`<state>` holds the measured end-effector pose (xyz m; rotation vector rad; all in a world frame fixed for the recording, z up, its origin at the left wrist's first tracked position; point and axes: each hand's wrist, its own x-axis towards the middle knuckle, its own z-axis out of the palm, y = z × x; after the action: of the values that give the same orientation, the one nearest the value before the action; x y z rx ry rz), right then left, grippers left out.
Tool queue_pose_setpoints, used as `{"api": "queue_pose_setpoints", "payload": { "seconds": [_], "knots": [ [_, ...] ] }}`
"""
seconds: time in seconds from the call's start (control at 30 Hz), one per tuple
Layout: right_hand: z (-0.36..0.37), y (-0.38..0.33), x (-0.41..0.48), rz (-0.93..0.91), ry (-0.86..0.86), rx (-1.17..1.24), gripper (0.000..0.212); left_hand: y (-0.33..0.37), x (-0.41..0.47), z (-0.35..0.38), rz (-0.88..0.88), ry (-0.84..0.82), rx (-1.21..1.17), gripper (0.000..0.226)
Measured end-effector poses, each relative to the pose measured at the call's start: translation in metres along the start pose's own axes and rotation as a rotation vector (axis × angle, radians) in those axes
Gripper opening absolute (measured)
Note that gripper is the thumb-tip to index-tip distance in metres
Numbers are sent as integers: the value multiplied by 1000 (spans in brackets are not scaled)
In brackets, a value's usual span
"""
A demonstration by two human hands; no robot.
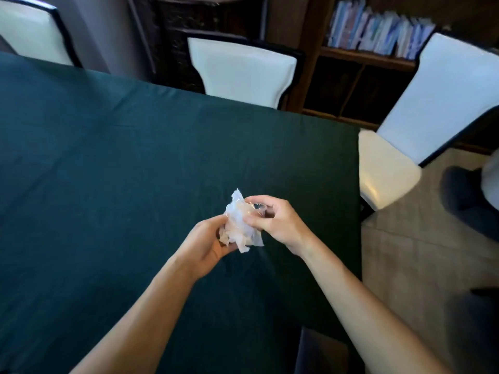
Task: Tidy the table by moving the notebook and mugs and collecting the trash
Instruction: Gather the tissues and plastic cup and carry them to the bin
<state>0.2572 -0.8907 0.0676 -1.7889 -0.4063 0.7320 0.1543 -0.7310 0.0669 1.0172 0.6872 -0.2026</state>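
- The left hand (208, 244) cups the crumpled plastic wrapper (240, 225) from below, fingers curled around it.
- The right hand (272, 220) pinches the wrapper's top.
- The wrapper is held above the green tablecloth (108, 157).

2 hands: left hand (205, 244), right hand (272, 220). 1 plastic wad (237, 225). 1 table (108, 157) w/ green cloth. 3 chairs (32, 31) (243, 68) (442, 90). 1 bookshelf (364, 58), 1 row of books (378, 31), too blurred to count.

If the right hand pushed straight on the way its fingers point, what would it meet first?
The crumpled plastic wrapper that the right hand itself pinches, then probably the left hand, which grips its other side. The depth between them is unclear.
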Motion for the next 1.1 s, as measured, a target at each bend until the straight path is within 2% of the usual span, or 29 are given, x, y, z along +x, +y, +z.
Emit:
{"api": "queue_pose_setpoints", "payload": {
  "seconds": [0.13, 0.27, 0.33, 0.4, 0.47, 0.6, 0.67, 0.77, 0.9, 1.1],
  "knots": [
    [74, -60, -18, -130, -137, -89, 44, 27, -89, -64, 133, 8, -72, 37],
    [173, -111, -55, -239, -277, -160, 44, 26, -198, -140, 337, 20, 108, 26],
    [233, -131, -80, -289, -338, -177, 48, 13, -251, -181, 448, 125, 131, 20],
    [296, -147, -107, -300, -399, -154, 60, -3, -303, -223, 528, 262, 72, 21],
    [353, -159, -134, -276, -494, -98, 67, -21, -352, -260, 579, 346, -40, 23],
    [465, -174, -194, -258, -702, 84, 29, -61, -444, -335, 660, 482, -239, 33],
    [518, -175, -223, -249, -737, 172, 24, -81, -484, -368, 699, 539, -326, 37],
    [582, -171, -260, -218, -803, 273, 24, -106, -532, -404, 747, 649, -392, 32],
    [648, -164, -287, -60, -1003, 361, 31, -135, -576, -442, 820, 860, -502, 28],
    [710, -167, -286, -3, -1109, 382, 34, -149, -592, -484, 869, 1035, -600, 33]
  ]
}}
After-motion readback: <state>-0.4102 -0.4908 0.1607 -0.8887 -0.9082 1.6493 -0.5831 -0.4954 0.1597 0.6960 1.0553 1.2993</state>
